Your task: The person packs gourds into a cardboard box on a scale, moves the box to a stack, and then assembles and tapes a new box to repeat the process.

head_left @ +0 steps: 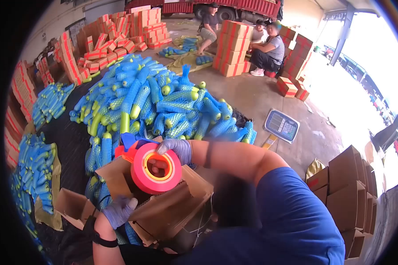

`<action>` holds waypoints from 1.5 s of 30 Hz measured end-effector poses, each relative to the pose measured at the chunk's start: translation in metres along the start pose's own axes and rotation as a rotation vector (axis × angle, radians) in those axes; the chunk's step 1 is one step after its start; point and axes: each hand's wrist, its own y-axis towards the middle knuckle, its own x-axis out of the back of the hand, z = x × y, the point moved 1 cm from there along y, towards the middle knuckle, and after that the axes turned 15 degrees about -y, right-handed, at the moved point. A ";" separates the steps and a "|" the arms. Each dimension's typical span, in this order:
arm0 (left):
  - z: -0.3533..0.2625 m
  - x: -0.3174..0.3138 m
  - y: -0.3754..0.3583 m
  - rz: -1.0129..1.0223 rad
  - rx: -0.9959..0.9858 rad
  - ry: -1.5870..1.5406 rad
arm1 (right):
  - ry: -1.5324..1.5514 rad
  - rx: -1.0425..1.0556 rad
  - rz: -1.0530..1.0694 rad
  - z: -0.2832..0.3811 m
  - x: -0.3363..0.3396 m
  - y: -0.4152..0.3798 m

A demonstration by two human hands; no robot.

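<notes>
My right hand [176, 151], in a thin pale glove, grips a tape dispenser [127, 152] with an orange-red frame, a blue part and a big roll of red tape [143, 176]. Its fingers curl through the roll's yellow core. Below the roll stands a cardboard box [163, 216] with its top flaps up. My left hand [120, 211], also gloved, is at the box's left side with its thumb on the cardboard edge; its other fingers are mostly hidden. What lies inside the box is covered by the tape and flaps.
A large pile of long green gourds in blue mesh [141, 97] lies ahead. A smaller open carton [75, 207] is left; flattened-looking cartons [349, 190] stack at right. A digital scale [281, 126] stands beyond my right arm. Taped boxes [232, 46] and several people [269, 48] are farther back.
</notes>
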 end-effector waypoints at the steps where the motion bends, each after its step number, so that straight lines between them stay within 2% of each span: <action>1: -0.024 0.000 0.003 0.071 0.026 0.119 | 0.120 -0.075 -0.121 -0.020 0.001 0.009; 3: -0.046 -0.002 -0.006 0.172 0.191 0.331 | 0.351 -0.043 -0.113 -0.047 -0.002 0.010; 5: -0.043 -0.004 0.001 0.229 0.233 0.474 | 0.313 0.011 -0.101 -0.040 0.012 0.003; 6: -0.040 -0.001 0.004 0.182 0.236 0.449 | 0.213 0.065 -0.128 -0.031 0.015 0.004; 7: -0.036 0.005 0.008 0.145 0.241 0.421 | 0.124 0.032 -0.253 -0.030 0.039 -0.002; 8: -0.033 0.009 0.015 0.150 0.213 0.403 | 0.063 0.066 -0.303 -0.010 0.028 -0.013; 9: -0.023 0.007 0.024 0.091 0.112 0.484 | -0.019 0.134 -0.266 0.021 -0.005 -0.019; 10: -0.017 0.005 0.033 0.016 0.035 0.527 | -0.114 0.175 -0.277 0.032 0.016 -0.028; 11: -0.002 -0.005 0.043 0.022 0.051 0.513 | -0.248 0.181 -0.368 0.049 0.005 -0.037; 12: 0.015 -0.020 0.052 -0.039 0.050 0.476 | -0.302 0.215 -0.229 0.055 0.005 -0.034; 13: 0.024 -0.026 0.059 -0.107 0.045 0.445 | -0.491 0.199 -0.198 0.062 0.004 -0.036; 15: 0.018 -0.021 0.074 -0.146 0.066 0.441 | -0.685 0.247 -0.407 0.069 -0.025 -0.044; 17: 0.013 -0.028 0.075 -0.176 0.079 0.414 | -0.866 0.112 -0.669 0.065 -0.077 -0.041; 18: 0.008 -0.025 0.073 -0.215 0.083 0.416 | -0.990 0.101 -0.622 0.052 -0.065 -0.040; 19: 0.002 -0.020 0.071 -0.253 0.083 0.423 | -1.433 0.061 -0.586 0.040 -0.057 -0.044; 21: -0.002 -0.020 0.061 -0.302 0.062 0.331 | -1.804 -0.224 -0.627 0.021 -0.067 -0.042; 23: -0.002 -0.021 0.049 -0.726 -0.390 0.470 | -1.741 -0.334 -0.628 0.019 -0.083 -0.039; 24: -0.003 -0.015 0.044 -0.853 -0.480 0.517 | -1.775 -0.322 -0.690 0.012 -0.086 -0.040; 25: -0.013 -0.003 0.051 -1.013 -0.620 0.557 | -1.774 -0.213 -0.631 0.009 -0.080 -0.043; 26: -0.035 0.008 0.052 -1.087 -0.597 0.519 | -1.788 -0.116 -0.569 0.011 -0.072 -0.048; 27: -0.043 0.016 0.057 -1.110 -0.584 0.461 | -1.782 -0.029 -0.598 0.008 -0.069 -0.049; 28: -0.039 0.018 0.063 -1.039 -0.423 0.443 | -1.776 0.057 -0.625 0.004 -0.067 -0.052; 29: -0.027 0.017 0.067 -0.955 -0.248 0.432 | -1.734 0.022 -0.619 0.010 -0.073 -0.055; 30: -0.010 0.016 0.069 -0.814 -0.198 0.418 | -1.768 0.075 -0.623 0.004 -0.067 -0.057; 31: 0.006 0.013 0.069 -0.676 -0.136 0.411 | -1.752 -0.031 -0.617 0.006 -0.075 -0.057; 34: 0.026 0.004 0.064 -0.739 -0.154 0.523 | -1.732 0.051 -0.598 0.005 -0.075 -0.061; 36: 0.029 -0.003 0.058 -0.558 -0.064 0.451 | -1.793 -0.137 -0.569 0.018 -0.089 -0.064; 38: 0.053 -0.036 0.064 -0.524 -0.052 0.397 | -1.834 -0.116 -0.586 0.017 -0.081 -0.064; 40: 0.052 -0.048 0.043 -0.444 -0.061 0.351 | -1.924 -0.050 -0.663 0.014 -0.080 -0.063; 41: 0.028 -0.036 0.041 -0.398 -0.055 0.346 | -1.961 -0.008 -0.689 0.015 -0.081 -0.065; 42: 0.012 -0.029 0.033 -0.302 0.062 0.365 | -1.937 0.056 -0.711 0.013 -0.079 -0.064; 43: -0.009 -0.031 0.027 -0.250 0.154 0.525 | -1.908 0.114 -0.724 0.009 -0.077 -0.063; 44: -0.018 -0.037 0.024 -0.236 0.255 0.605 | -1.713 0.006 -0.736 0.011 -0.080 -0.060; 45: -0.019 -0.047 0.023 -0.274 0.343 0.590 | -1.596 0.060 -0.730 0.003 -0.065 -0.059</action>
